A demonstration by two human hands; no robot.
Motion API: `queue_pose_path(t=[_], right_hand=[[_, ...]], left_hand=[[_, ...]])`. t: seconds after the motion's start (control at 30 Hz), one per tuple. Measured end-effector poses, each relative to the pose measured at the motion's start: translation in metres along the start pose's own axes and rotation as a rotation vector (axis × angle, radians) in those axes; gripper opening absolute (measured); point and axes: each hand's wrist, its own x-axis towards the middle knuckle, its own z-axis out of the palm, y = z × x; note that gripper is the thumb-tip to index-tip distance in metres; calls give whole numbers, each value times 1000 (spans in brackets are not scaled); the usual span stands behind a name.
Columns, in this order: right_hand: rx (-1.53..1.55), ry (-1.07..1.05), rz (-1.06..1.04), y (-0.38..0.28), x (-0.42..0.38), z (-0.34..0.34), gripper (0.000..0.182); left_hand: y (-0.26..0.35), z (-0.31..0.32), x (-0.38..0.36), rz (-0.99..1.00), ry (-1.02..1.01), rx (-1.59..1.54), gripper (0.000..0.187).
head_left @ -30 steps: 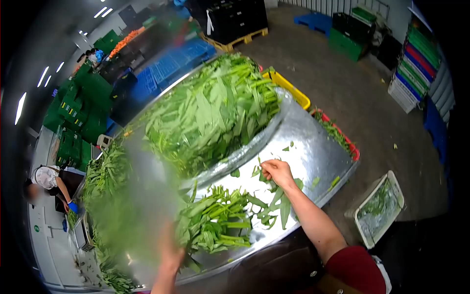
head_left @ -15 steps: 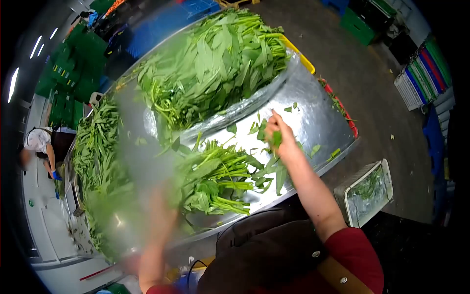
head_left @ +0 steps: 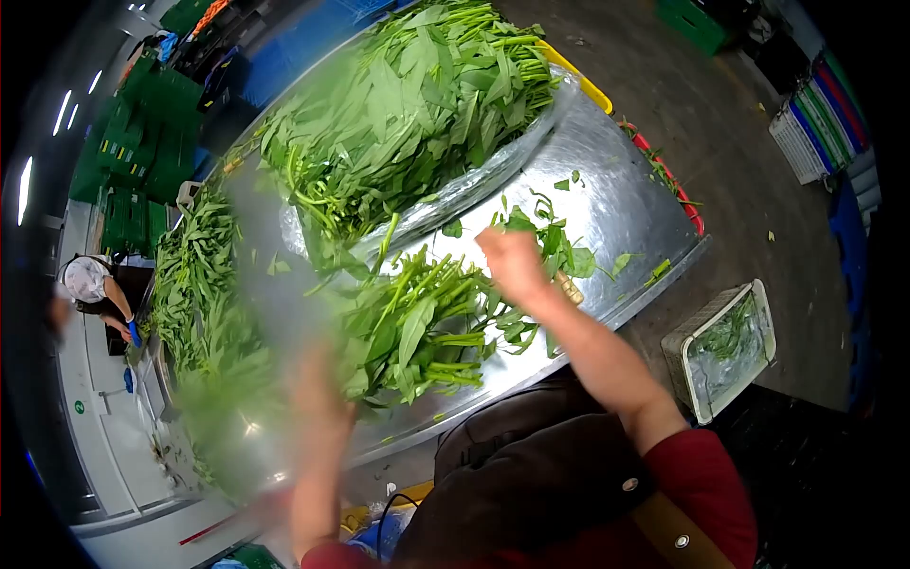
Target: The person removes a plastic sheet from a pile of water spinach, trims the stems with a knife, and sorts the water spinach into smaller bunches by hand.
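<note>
Long-stemmed leafy greens point(head_left: 417, 327) lie in a loose bunch on the metal table point(head_left: 616, 190), cut stem ends toward the right. My left hand point(head_left: 322, 389) is at the bunch's left side, too smeared to show its fingers. Just right of the stems, my right hand point(head_left: 512, 264) is closed with knuckles up; whatever it may hold is hidden. A short tan piece, perhaps a handle point(head_left: 569, 287), shows beside that wrist. Loose leaves point(head_left: 569, 254) are scattered there. Behind lies a big heap of the same greens point(head_left: 408, 123) on clear plastic point(head_left: 464, 204).
More greens point(head_left: 204, 275) line the table's left side. A white crate point(head_left: 690, 375) with plastic and greens stands on the floor at right. Yellow point(head_left: 583, 81) and red crate rims point(head_left: 682, 194) show past the far edge. Another person point(head_left: 90, 280) works at far left.
My right hand has moved left and slightly up toward the stems, and its fingers have curled in. The leaf scraps it had are now on the table. My left hand stays near the bunch.
</note>
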Motion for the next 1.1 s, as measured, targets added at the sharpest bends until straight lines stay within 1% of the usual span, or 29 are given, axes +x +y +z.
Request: queue_pose_path(t=[0.03, 0.07, 0.1, 0.13, 0.17, 0.2, 0.27, 0.3, 0.37, 0.4, 0.43, 0.47, 0.5, 0.57, 0.63, 0.67, 0.7, 0.8, 0.83, 0.87, 0.9, 0.93, 1.0, 1.07, 1.1], right_hand=[[274, -42, 403, 28, 11, -17, 20], [67, -89, 360, 38, 20, -38, 24], [-259, -230, 370, 17, 25, -59, 34], [-189, -238, 267, 20, 21, -50, 48], [-116, -239, 166, 21, 18, -39, 72], [263, -443, 329, 7, 23, -30, 94], [686, -828, 562, -20, 22, -20, 87], [840, -824, 354, -6, 15, 5, 77], [885, -607, 506, 8, 17, -3, 59], [868, -434, 652, 14, 24, -24, 44], [828, -224, 699, 33, 28, -35, 30], [612, -146, 647, 44, 31, -46, 26], [452, -127, 572, 51, 31, -51, 25], [495, -270, 386, 7, 30, -51, 27], [516, -433, 199, -75, 20, -53, 28], [398, -365, -123, -77, 13, -25, 30], [271, -290, -440, -69, 9, -3, 32], [933, -424, 397, -49, 17, -2, 34], [999, -208, 639, -39, 24, -20, 29], [970, -54, 647, -21, 34, -30, 26], [843, -100, 596, -6, 37, -38, 24], [485, -297, 625, 5, 38, -50, 30], [-39, -172, 131, -16, 20, -47, 35], [-100, -241, -150, -58, 0, -43, 44], [-17, -311, -257, -69, -3, -37, 44]], left_hand=[[-2, -2, -2, 29, 27, -22, 65], [-4, -3, -3, 59, 52, -42, 65], [-7, -2, -4, 55, 50, -56, 65], [-11, 0, -8, 50, 42, -69, 66], [-14, 1, -10, 51, 33, -82, 66], [-17, 3, -9, 81, 27, -41, 67], [-20, 9, -6, 151, 2, -29, 67], [-19, 8, -2, 173, -28, -53, 67], [-18, 5, -2, 157, -18, -70, 67], [-18, 4, -5, 137, -13, -78, 67], [-21, 3, -10, 135, -12, -49, 67], [-26, 3, -14, 138, -8, -20, 67], [-29, 4, -15, 146, -3, 7, 66], [-26, 6, -12, 139, -43, 21, 66], [-21, 7, -5, 157, -126, 40, 65], [-15, 5, 0, 143, -157, 31, 65], [-14, 6, 3, 166, -138, 23, 65], [-14, 7, 3, 201, -61, -12, 66], [-16, 5, -2, 197, -26, -24, 67], [-21, 4, -8, 170, -9, -24, 67], [-24, 4, -14, 144, 10, -22, 66], [-23, 4, -15, 67, 4, -77, 66], [-18, 1, -16, -81, -13, -189, 65], [-19, 4, -15, -86, -22, -191, 64], [-20, 6, -12, -82, -30, -193, 64]])
